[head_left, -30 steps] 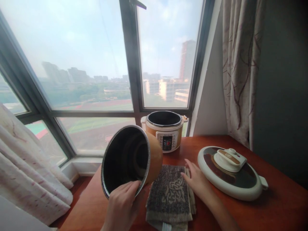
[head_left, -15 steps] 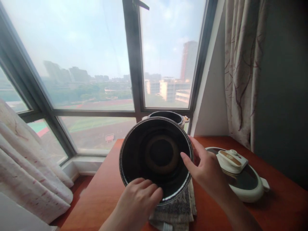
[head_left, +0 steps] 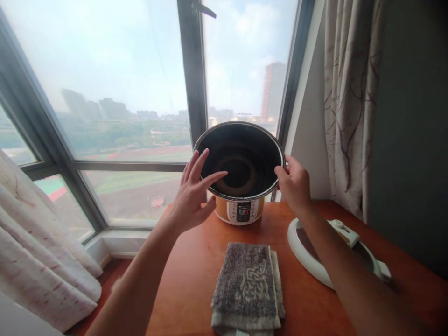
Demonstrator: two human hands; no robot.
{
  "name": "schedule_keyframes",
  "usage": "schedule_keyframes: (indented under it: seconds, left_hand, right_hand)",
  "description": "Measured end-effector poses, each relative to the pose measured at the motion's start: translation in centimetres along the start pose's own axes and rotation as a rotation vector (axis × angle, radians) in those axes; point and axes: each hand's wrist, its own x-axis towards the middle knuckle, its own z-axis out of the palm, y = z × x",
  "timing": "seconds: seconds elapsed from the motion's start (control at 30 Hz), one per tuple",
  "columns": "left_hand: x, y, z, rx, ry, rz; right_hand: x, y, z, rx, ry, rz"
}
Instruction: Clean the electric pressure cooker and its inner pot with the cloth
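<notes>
A round black inner pot (head_left: 241,161) is held up, tilted so that its dark inside faces me. My right hand (head_left: 294,182) pinches its rim on the right, thumb inside. At the left rim, my left hand (head_left: 196,189) is open with fingers spread; whether it touches the pot I cannot tell. Behind and below the pot stands the electric cooker body (head_left: 220,210), tan and white with a dark control panel (head_left: 243,211). The pot hides the cooker's opening.
A folded grey towel (head_left: 245,284) lies at the front of the reddish wooden table (head_left: 189,280). To the right rests the white-rimmed cooker lid (head_left: 308,261), partly behind my right forearm. Windows rise behind the table, with curtains (head_left: 350,116) on both sides.
The pot has moved up and away from me, from above the towel to over the cooker body. My left hand has left the lower rim for the left side and spread its fingers.
</notes>
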Motion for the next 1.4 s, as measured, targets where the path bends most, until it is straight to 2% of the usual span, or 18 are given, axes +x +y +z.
schedule_keyframes:
  seconds: [0.03, 0.13, 0.27, 0.37, 0.5, 0.63, 0.73, 0.9, 1.1, 1.4]
  left_hand:
    - [0.7, -1.3, 0.2, -0.139, 0.017, -0.023]
    - [3.1, -4.8, 1.4, -0.44, 0.178, -0.231]
    - [6.4, -7.2, 3.3, -0.842, 0.055, -0.437]
    - [8.4, -8.5, 4.7, -0.971, 0.056, -0.583]
    - [9.7, -10.7, 7.2, -0.879, 0.138, -0.634]
    - [9.4, -12.1, 10.1, -0.748, 0.12, -0.647]
    - [8.4, -12.5, 11.4, -0.695, 0.112, -0.655]
    - [7.2, -12.9, 12.2, -0.525, 0.11, -0.702]
    - [7.5, -12.9, 12.7, -0.349, 0.087, -0.757]
    - [6.3, -13.1, 13.5, -0.214, -0.044, -0.892]
  right_hand:
    - [0.9, 0.4, 0.3, 0.014, 0.013, 0.009]
    - [3.6, 1.7, 1.2, 0.084, 0.039, 0.05]
    - [6.7, 3.1, 3.0, 0.179, 0.052, 0.152]
    - [8.6, 4.0, 4.5, 0.087, 0.039, 0.185]
    - [10.0, 5.2, 5.8, -0.072, 0.042, 0.167]
    - [10.2, 6.6, 6.2, -0.148, 0.057, 0.155]
    - [9.8, 7.8, 6.2, -0.274, 0.009, 0.129]
    - [9.2, 9.1, 6.5, -0.401, -0.092, 0.103]
    - [9.1, 9.6, 6.5, -0.454, -0.155, 0.133]
    - [8.4, 11.8, 6.9, -0.49, -0.267, 0.216]
